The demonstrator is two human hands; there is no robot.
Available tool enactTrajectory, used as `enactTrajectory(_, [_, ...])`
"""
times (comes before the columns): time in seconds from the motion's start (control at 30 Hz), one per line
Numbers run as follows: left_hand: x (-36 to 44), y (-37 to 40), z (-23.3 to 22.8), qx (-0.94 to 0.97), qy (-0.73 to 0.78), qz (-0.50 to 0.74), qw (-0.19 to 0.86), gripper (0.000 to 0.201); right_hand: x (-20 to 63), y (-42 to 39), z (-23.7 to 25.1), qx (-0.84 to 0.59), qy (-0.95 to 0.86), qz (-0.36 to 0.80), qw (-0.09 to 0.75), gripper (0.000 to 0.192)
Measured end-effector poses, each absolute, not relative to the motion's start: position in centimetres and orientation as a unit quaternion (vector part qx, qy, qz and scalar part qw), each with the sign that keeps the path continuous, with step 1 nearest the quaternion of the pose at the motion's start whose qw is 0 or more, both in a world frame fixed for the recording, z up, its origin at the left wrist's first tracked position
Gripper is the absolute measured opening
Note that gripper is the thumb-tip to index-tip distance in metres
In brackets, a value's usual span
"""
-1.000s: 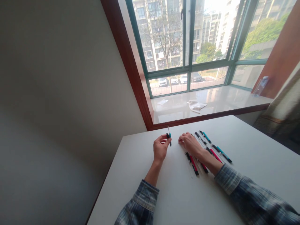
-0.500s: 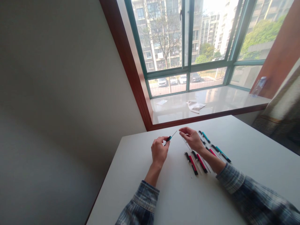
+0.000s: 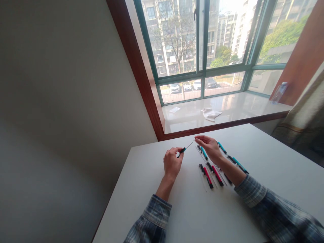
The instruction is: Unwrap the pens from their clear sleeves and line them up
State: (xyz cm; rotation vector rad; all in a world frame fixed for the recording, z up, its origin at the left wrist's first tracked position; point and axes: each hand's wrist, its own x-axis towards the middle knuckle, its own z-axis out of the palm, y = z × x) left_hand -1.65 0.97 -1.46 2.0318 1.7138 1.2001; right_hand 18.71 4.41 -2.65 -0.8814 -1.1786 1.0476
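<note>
**Refill tip meets the right fingers above the table**

Since a second ago the right hand (image 3: 210, 148) has lifted off the row of pens and come across to the thin refill, which has tipped from upright to a shallow slant between the two hands.

Beneath both hands spreads the white table (image 3: 265, 162), with the window ledge (image 3: 235, 108) beyond the fingertips and a crumpled cloth (image 3: 210, 114) lying on it, well apart from the work.

Below the right palm and toward that wrist lies the row of pens (image 3: 215, 165), red and teal barrels with black ends, side by side and close together. They crowd the space under the right hand, so any lowering of that hand would land among them.

The left hand (image 3: 172, 163) pinches the teal pen piece (image 3: 181, 150) between thumb and forefinger, the other fingers curled in. From its end the refill (image 3: 189, 145) runs up and rightward to the right hand's thumb and forefinger, which are pressed nearly together at its tip; whether they actually grip it is too small to tell.

I judge the refill light, thin and likely bendable, slippery too; it is best held near its ends, lightly, as here.
</note>
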Motion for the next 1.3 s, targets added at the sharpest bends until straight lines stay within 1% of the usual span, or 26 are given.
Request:
enactTrajectory(0.3, [-1.4,0.7,-0.9,0.696,0.596,0.382,0.121,0.015,18.5,4.2,-2.7,-0.395,-0.538,0.455,0.589,0.036])
enactTrajectory(0.5, [-1.2,0.7,-0.6,0.714,0.567,0.392,0.122,0.014,18.4,3.8,-2.3,-0.389,-0.605,0.452,0.527,0.036])
enactTrajectory(0.67, [-1.0,0.4,-0.4,0.735,0.534,0.397,0.131,0.012,18.2,3.6,-2.2,-0.398,-0.669,0.405,0.48,0.037])
enactTrajectory(0.77, [-0.7,0.3,-0.2,0.749,0.517,0.393,0.13,0.01,17.9,3.4,-2.2,-0.399,-0.691,0.38,0.467,0.032])
enactTrajectory(0.87, [-0.6,0.1,-0.2,0.756,0.512,0.388,0.128,0.01,17.8,3.2,-2.3,-0.391,-0.689,0.376,0.48,0.025])
enactTrajectory(0.93, [-0.5,0.1,-0.3,0.755,0.515,0.385,0.131,0.011,17.8,3.3,-2.1,-0.381,-0.661,0.399,0.509,0.024])
enactTrajectory(1.07, [-0.8,0.3,-0.7,0.736,0.532,0.397,0.136,0.014,18.4,3.5,-1.4,-0.342,-0.518,0.513,0.593,0.028])
enactTrajectory(1.13, [-1.0,0.6,-0.9,0.717,0.544,0.414,0.133,0.014,18.9,3.7,-1.1,-0.328,-0.445,0.558,0.619,0.03])
enactTrajectory(1.2, [-1.2,0.8,-1.0,0.701,0.557,0.426,0.132,0.014,19.2,3.9,-1.0,-0.321,-0.407,0.578,0.63,0.033])
enactTrajectory(1.3, [-1.3,0.9,-0.9,0.688,0.57,0.428,0.137,0.013,19.3,3.9,-1.4,-0.331,-0.403,0.575,0.631,0.039])
